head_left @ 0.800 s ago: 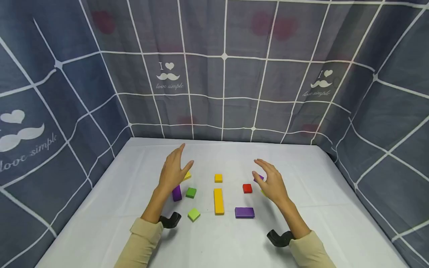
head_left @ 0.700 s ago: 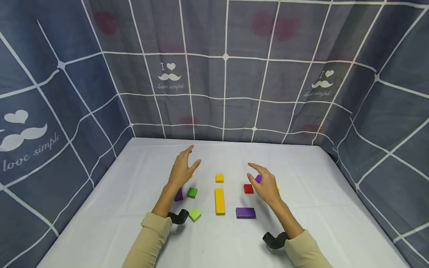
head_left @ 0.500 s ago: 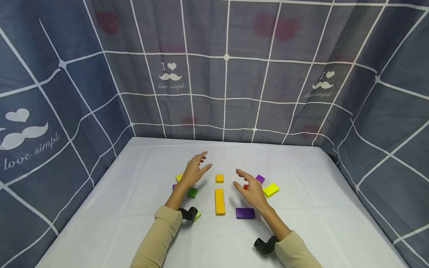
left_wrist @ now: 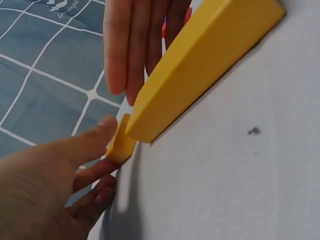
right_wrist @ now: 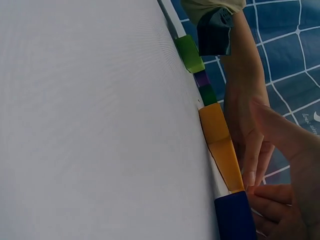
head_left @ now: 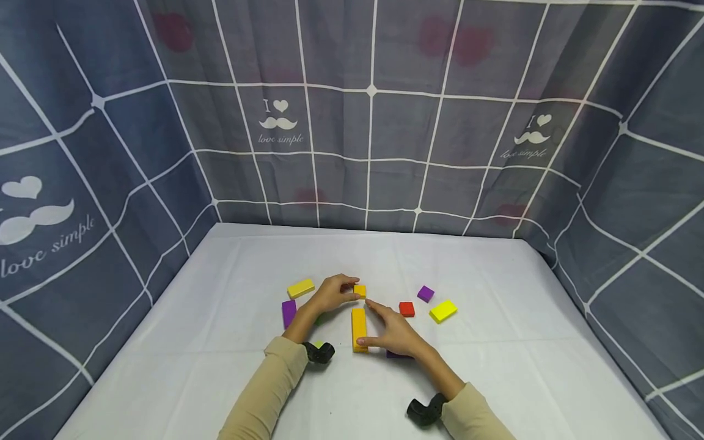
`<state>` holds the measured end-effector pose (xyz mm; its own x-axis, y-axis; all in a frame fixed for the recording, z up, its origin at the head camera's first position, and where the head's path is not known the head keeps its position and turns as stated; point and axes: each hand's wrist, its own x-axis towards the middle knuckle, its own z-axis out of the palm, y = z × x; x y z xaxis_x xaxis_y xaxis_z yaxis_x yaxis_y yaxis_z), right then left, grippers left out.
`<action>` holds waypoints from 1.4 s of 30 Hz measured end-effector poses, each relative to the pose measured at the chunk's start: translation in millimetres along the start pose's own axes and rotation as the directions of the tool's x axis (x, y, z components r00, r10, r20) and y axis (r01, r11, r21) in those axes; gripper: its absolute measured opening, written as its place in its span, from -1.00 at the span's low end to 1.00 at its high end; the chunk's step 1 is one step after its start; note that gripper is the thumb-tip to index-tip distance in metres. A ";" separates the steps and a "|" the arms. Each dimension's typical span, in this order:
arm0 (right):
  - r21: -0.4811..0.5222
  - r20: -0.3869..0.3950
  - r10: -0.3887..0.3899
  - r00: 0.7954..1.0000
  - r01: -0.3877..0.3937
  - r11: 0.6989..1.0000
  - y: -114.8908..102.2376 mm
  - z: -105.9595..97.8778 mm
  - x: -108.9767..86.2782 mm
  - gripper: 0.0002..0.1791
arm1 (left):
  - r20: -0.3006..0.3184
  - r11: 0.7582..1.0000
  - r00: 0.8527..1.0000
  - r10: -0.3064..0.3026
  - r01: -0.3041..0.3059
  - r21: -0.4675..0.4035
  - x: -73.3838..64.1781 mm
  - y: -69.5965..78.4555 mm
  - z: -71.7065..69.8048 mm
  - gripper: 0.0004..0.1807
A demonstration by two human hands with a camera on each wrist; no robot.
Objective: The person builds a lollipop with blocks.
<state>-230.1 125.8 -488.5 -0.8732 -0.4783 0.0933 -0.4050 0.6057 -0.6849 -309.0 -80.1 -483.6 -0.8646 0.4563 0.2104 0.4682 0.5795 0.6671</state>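
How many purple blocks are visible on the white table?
3: a left purple block beside the left forearm, a small purple block behind and right of the red block, and a front purple block partly hidden by the right hand. Others may be hidden.

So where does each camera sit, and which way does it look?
Head: worn on the person's head, facing forward and down over the white table and the gridded curtain; left hand, right hand and sleeves show.
Left wrist: worn there, looking at the left hand by the small orange block; the right hand's fingers show too.
Right wrist: worn there, looking across the table past the right hand; the left hand shows beyond.
Shared: both wrist views show the long orange block.
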 end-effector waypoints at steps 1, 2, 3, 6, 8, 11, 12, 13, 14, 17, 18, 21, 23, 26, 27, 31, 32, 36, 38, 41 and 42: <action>-0.012 0.015 -0.010 1.000 0.010 1.000 0.3 0.0 -0.8 0.07 | -0.003 1.000 1.000 0.007 -0.007 0.004 -0.1 -0.1 0.9 -0.55; -0.021 0.026 -0.025 0.999 0.026 0.999 0.6 0.0 -1.2 0.09 | -0.007 1.000 1.000 0.013 -0.013 0.008 -0.5 0.1 1.4 -0.57; -0.029 0.036 -0.041 0.999 0.042 0.999 1.0 0.2 -1.5 0.11 | -0.013 1.000 1.000 0.020 -0.019 0.011 -0.8 0.0 2.0 -0.58; -0.045 0.053 -0.080 0.995 0.083 0.996 1.4 0.8 -2.5 0.14 | -0.032 1.000 0.999 0.014 -0.013 0.022 -1.8 0.2 3.5 -0.63; -0.055 0.054 -0.094 0.994 0.097 0.994 1.2 1.4 -3.1 0.12 | -0.042 0.999 0.999 0.005 -0.003 0.031 -2.9 1.0 3.6 -0.66; -0.084 0.047 -0.099 0.994 0.103 0.991 0.7 2.4 -4.1 0.08 | -0.052 0.999 0.999 -0.003 0.006 0.045 -5.0 3.7 2.1 -0.67; -0.092 0.041 -0.099 0.994 0.102 0.991 0.4 2.6 -4.5 0.07 | -0.055 0.999 0.998 -0.006 0.009 0.045 -6.0 5.1 1.1 -0.67; -0.097 0.035 -0.098 0.995 0.101 0.990 -0.2 3.3 -5.0 0.07 | -0.059 0.999 0.998 -0.005 0.008 0.042 -7.7 6.2 -0.2 -0.67; -0.101 0.029 -0.100 0.995 0.103 0.990 -1.1 3.6 -5.9 0.06 | -0.063 0.999 0.998 -0.005 0.008 0.040 -9.6 7.5 -1.7 -0.68; -0.109 0.018 -0.108 0.994 0.109 0.988 -4.3 4.4 -10.4 0.07 | -0.067 1.000 0.998 -0.001 0.002 0.016 -18.1 13.2 -6.8 -0.68; -0.111 0.017 -0.107 0.994 0.108 0.988 -5.9 4.6 -12.7 0.07 | -0.067 1.000 0.998 -0.001 0.002 0.007 -21.6 15.0 -7.8 -0.68; -0.126 0.013 -0.121 0.993 0.122 0.985 -10.7 5.5 -20.7 0.07 | -0.060 1.000 0.998 0.010 -0.010 0.006 -32.5 18.8 -8.0 -0.68; -0.126 0.009 -0.132 0.991 0.132 0.983 -13.3 6.8 -25.9 0.07 | -0.052 1.000 0.998 0.021 -0.020 0.019 -38.8 19.2 -5.6 -0.67; -0.133 0.013 -0.146 0.989 0.146 0.980 -14.1 10.2 -31.3 0.07 | -0.042 0.998 0.998 0.051 -0.050 0.041 -45.1 17.5 -1.0 -0.67; -0.136 0.015 -0.146 0.989 0.147 0.980 -13.9 11.6 -32.3 0.07 | -0.039 0.997 0.997 0.061 -0.059 0.045 -46.5 17.4 0.0 -0.67; -0.173 0.029 -0.151 0.988 0.154 0.973 -12.5 14.6 -34.4 0.08 | -0.019 0.997 0.998 0.063 -0.062 0.055 -48.4 18.2 2.9 -0.67; -0.183 0.031 -0.154 0.988 0.157 0.970 -12.4 14.9 -34.8 0.09 | -0.016 0.996 0.998 0.061 -0.060 0.062 -48.6 18.1 3.5 -0.67; -0.228 0.022 -0.194 0.981 0.194 0.954 -13.6 14.4 -37.8 0.11 | -0.007 0.996 0.999 0.043 -0.042 0.074 -48.8 17.8 5.0 -0.62; -0.253 0.000 -0.232 0.973 0.225 0.941 -14.4 13.7 -40.0 0.09 | -0.011 0.997 0.999 0.039 -0.038 0.066 -48.6 17.6 5.6 -0.62; -0.264 -0.032 -0.300 0.953 0.281 0.923 -15.6 12.8 -43.6 0.00 | -0.017 0.998 0.999 0.039 -0.038 0.050 -48.6 17.6 6.2 -0.66; -0.265 -0.036 -0.321 0.946 0.301 0.916 -15.9 12.6 -44.6 -0.05 | -0.017 0.998 0.999 0.034 -0.034 0.045 -48.7 17.5 6.5 -0.68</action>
<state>-181.3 129.5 -490.9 -0.7060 -0.6241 0.3347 -0.7056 0.5796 -0.4077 -257.5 -87.7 -486.8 -0.8510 0.4642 0.2457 0.5048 0.5939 0.6265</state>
